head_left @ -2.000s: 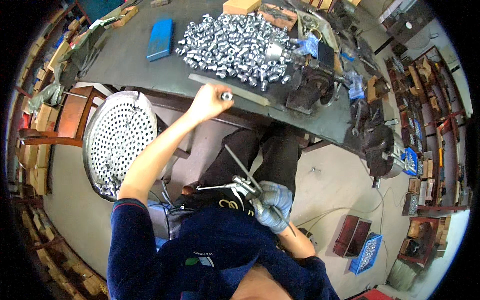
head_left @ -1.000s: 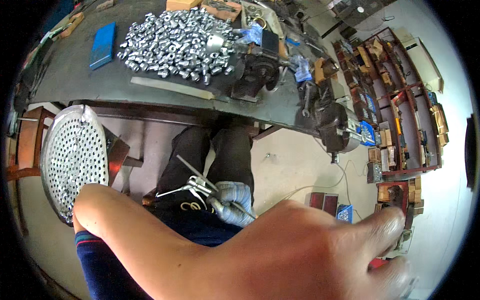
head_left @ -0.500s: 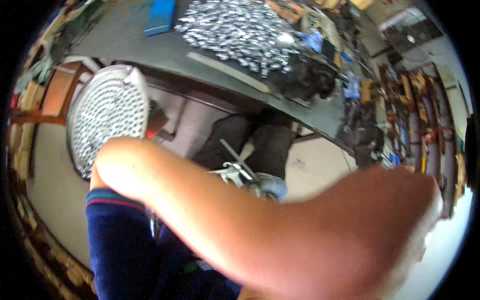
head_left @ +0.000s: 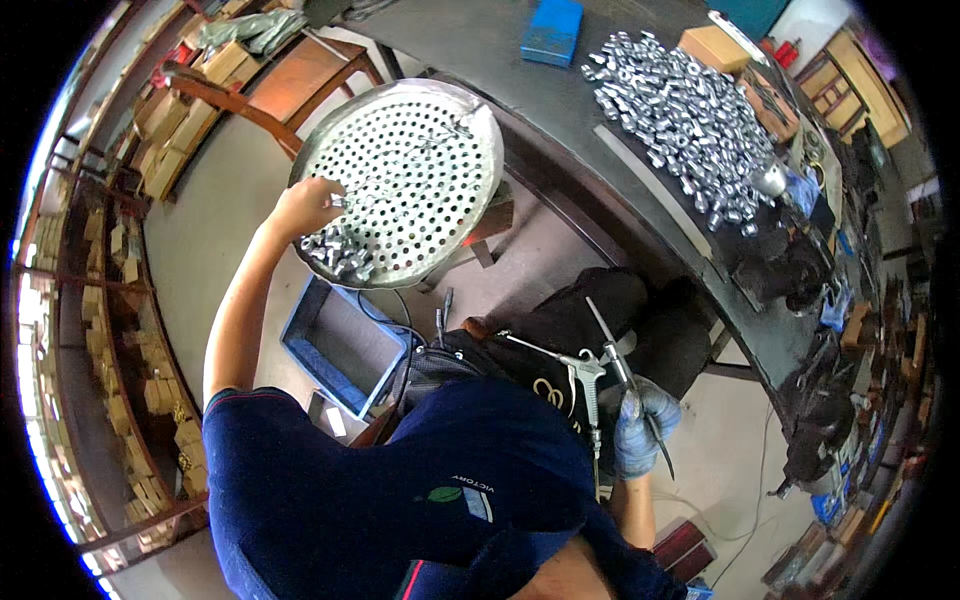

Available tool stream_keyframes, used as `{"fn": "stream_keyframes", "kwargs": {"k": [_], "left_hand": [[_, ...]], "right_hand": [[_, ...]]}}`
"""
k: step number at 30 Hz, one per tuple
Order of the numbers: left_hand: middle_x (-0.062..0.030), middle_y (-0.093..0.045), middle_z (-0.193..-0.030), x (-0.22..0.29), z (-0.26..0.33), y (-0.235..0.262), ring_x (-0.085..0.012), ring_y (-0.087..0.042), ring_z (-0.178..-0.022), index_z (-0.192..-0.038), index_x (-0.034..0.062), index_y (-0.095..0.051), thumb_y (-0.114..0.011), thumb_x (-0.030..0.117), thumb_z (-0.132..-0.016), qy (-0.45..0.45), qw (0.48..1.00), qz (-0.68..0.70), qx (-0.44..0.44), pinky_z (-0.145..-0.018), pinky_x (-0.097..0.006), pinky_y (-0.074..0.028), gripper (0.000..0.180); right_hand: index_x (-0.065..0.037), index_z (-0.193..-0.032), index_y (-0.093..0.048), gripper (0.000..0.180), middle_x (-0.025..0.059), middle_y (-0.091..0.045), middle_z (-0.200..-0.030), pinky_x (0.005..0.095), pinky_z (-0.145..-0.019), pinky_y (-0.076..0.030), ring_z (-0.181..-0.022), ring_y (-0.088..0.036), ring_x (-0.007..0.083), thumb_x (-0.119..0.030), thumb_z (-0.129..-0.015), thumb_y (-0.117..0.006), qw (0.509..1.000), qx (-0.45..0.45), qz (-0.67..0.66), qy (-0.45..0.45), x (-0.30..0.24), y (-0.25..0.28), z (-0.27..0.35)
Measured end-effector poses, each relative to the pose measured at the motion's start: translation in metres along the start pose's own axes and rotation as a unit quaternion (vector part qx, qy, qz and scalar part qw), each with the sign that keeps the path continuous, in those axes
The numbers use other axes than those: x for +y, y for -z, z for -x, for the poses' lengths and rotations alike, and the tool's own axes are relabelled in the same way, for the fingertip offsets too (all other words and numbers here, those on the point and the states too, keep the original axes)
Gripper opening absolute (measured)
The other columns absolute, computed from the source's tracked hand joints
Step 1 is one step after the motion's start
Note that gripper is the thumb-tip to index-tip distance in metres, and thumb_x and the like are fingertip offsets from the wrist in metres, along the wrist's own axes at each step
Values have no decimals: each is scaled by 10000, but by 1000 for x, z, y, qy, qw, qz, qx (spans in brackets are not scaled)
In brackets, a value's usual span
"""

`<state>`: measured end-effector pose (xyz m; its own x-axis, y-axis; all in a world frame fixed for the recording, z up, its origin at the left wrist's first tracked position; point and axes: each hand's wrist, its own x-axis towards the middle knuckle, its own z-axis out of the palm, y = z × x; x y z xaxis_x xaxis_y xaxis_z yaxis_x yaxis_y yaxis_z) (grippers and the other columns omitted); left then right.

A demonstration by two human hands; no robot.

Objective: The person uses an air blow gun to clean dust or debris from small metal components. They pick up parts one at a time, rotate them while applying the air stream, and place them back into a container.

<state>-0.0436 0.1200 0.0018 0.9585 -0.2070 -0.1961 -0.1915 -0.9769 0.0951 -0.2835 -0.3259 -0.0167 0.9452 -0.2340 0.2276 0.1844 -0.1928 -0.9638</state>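
My left hand (head_left: 308,207), bare, reaches over the near left rim of a round perforated metal tray (head_left: 420,170). Its fingers are closed in a pinch on a small silver metal part at the fingertips. Just below it a cluster of small metal parts (head_left: 340,255) lies on the tray. My right hand (head_left: 645,425), in a blue-grey glove, is wrapped round a slim hand tool (head_left: 612,352) with a long, narrow tapered end; its exact kind is unclear. Beside that hand, an air blow gun (head_left: 588,378) with a thin nozzle rests over my lap.
On the dark workbench (head_left: 560,115) lie a large heap of metal parts (head_left: 680,120) and a blue box (head_left: 552,32). A blue bin (head_left: 345,345) stands below the tray. A wooden chair (head_left: 300,90) is behind it, with shelves of boxes (head_left: 130,380) at left.
My left forearm, raised across the view before, has come down, and that hand is now at the tray. The view has shifted, bringing my right hand with the tool into clear sight.
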Motion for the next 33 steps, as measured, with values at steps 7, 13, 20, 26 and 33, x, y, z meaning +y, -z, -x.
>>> {"fn": "stream_keyframes", "kwargs": {"k": [7, 13, 20, 26, 33], "left_hand": [[-137, -661, -902, -36, -21, -52, -301, -627, -905, -1039, 143, -652, -666, 202, -681, 51, 996, -54, 44, -814, -417, -487, 363], [-142, -654, -802, -10, -40, -30, -318, -636, -802, -851, 91, -648, -612, 178, -638, 19, 979, -200, 18, -699, -438, -492, 233], [-176, -651, -841, 162, -3, 8, -236, -645, -734, -965, -30, -504, -564, 74, -756, -157, 725, 652, -156, -716, -320, -504, 241], [-251, -620, -692, 266, 27, -47, -348, -624, -560, -956, -69, -522, -484, 284, -815, -95, 509, 750, -411, -640, -424, -530, 382], [-157, -554, -541, 279, 23, -63, -261, -564, -422, -866, -80, -543, -466, 309, -906, -88, 502, 758, -408, -667, -441, -521, 399]], "right_hand": [[-26, -591, -554, 363, 93, -590, -579, 300, -508, -433, -520, -556, 183, -271, -852, -616, 1000, 6, 5, 28, -1, -3, -2], [-41, -593, -544, 340, 98, -584, -570, 295, -504, -438, -510, -557, 179, -252, -852, -611, 998, 5, 47, 47, -3, -1, -3], [-78, -606, -498, 267, 96, -595, -591, 281, -479, -431, -510, -579, 188, -183, -794, -657, 996, -26, 52, 72, -2, -2, -9], [-90, -535, -421, 294, 96, -428, -521, 317, -430, -350, -439, -446, 262, -108, -717, -652, 985, 4, 117, 126, -14, 1, -17], [-127, -494, -460, 340, 66, -467, -492, 330, -436, -404, -456, -504, 256, -167, -632, -767, 983, -4, 151, 105, -5, 9, -19]]}}
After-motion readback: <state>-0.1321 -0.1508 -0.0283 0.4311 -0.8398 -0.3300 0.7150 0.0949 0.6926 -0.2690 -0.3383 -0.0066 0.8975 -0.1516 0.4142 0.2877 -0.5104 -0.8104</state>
